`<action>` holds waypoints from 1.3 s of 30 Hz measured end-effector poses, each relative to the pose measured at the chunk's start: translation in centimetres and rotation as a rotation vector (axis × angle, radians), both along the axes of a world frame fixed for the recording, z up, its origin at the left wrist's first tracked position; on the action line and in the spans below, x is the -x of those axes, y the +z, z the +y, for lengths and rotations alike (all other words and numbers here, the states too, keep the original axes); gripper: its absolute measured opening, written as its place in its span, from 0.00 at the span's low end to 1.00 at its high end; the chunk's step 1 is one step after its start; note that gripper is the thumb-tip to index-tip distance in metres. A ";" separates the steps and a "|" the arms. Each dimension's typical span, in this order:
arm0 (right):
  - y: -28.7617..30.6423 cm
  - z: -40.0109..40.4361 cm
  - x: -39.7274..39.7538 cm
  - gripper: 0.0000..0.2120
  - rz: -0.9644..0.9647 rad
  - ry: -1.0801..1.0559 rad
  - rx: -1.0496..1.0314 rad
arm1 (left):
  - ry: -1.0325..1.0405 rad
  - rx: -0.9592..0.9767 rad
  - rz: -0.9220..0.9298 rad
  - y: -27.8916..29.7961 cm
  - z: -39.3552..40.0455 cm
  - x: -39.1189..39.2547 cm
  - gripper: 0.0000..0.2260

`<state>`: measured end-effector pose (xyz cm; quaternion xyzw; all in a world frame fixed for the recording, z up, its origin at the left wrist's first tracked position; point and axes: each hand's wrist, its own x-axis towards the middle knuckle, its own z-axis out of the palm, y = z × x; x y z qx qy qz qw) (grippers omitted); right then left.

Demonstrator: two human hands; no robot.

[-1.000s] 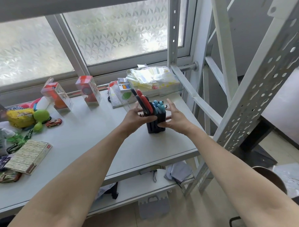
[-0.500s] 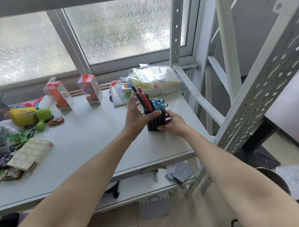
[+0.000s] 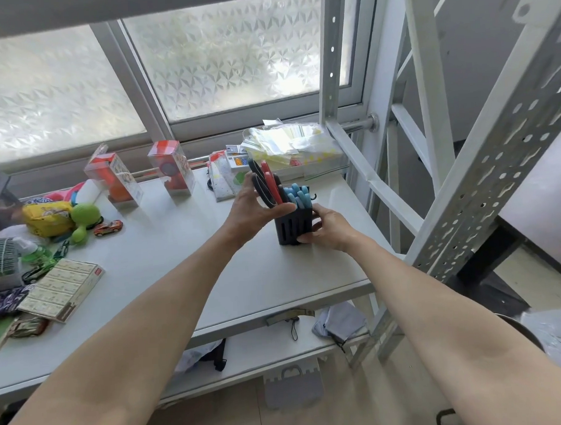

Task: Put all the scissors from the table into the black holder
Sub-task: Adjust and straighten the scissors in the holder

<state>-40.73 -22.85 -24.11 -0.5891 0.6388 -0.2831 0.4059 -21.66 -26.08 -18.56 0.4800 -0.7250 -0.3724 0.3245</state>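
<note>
While clasping black holder [image 3: 293, 225] with right hand [image 3: 329, 230], left hand [image 3: 252, 210] gripping red-and-black scissors [image 3: 268, 184]; open worktop [image 3: 178, 258] leftward.

One head-worn wide-angle view looks forward and down, from near, over the table [image 3: 165, 249].

Blades of all scissors [image 3: 273, 188] hidden inside black holder [image 3: 292, 224]. Holder's right wall covered by right hand [image 3: 329, 228]; its upper left corner by left hand [image 3: 253, 210] thumb. Both forearms cut off at 6 o'clock edge. Items at 9 o'clock edge cropped, unidentifiable.
</note>
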 end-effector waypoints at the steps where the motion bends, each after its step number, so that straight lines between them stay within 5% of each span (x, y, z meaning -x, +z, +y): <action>1: 0.0 0.0 0.0 0.29 0.001 -0.002 0.005 | -0.004 -0.016 -0.022 -0.4 -0.1 -0.1 0.34; 6: 0.2 -0.2 -0.2 0.29 0.035 0.006 0.018 | 0.035 -0.224 -0.089 -3.6 0.1 -0.7 0.41; 11: -0.1 -0.3 -0.9 0.30 0.050 -0.028 0.030 | 0.112 -0.294 -0.102 -4.4 0.5 0.9 0.23; 24: 0.1 0.5 -3.2 0.26 0.217 -0.089 0.053 | 0.257 -0.287 -0.119 -5.8 1.9 2.4 0.23; 39: -0.2 0.8 -4.5 0.17 0.084 -0.349 -0.015 | 0.221 -0.405 -0.171 -5.5 1.7 1.8 0.28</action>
